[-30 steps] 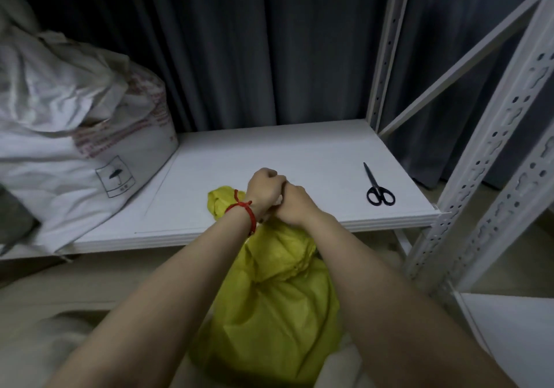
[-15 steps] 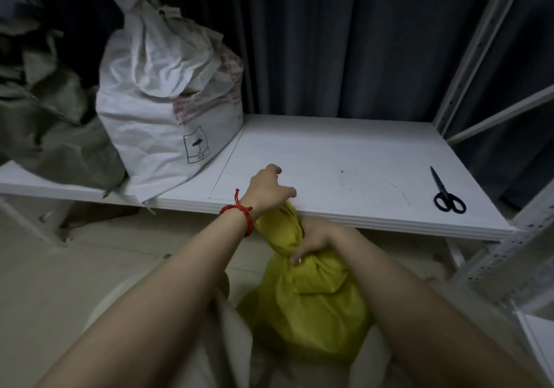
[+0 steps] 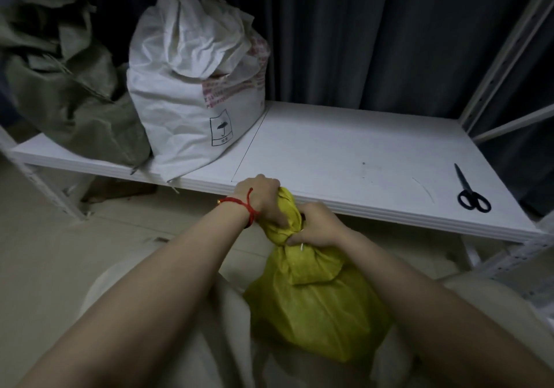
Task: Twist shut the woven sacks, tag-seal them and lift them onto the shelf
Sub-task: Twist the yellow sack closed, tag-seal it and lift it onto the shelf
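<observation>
Below the front edge of the white shelf [image 3: 344,148], a yellow woven sack [image 3: 311,303] stands close before the person, its top twisted into a tight neck. The left hand [image 3: 263,198], with a red string bracelet [image 3: 242,205] at the wrist, has its fingers curled round the bunched top above the neck. The right hand [image 3: 317,225] grips the neck itself, fingers curled and pinching the cloth where a small white piece [image 3: 301,247] shows; what it is cannot be told. On the shelf's left part a white sack [image 3: 192,94] stands upright, touching a grey-green sack [image 3: 69,94] further left. Black scissors [image 3: 471,193] lie near the shelf's right front corner, well apart from the sacks. A dark curtain [image 3: 359,37] hangs behind.
</observation>
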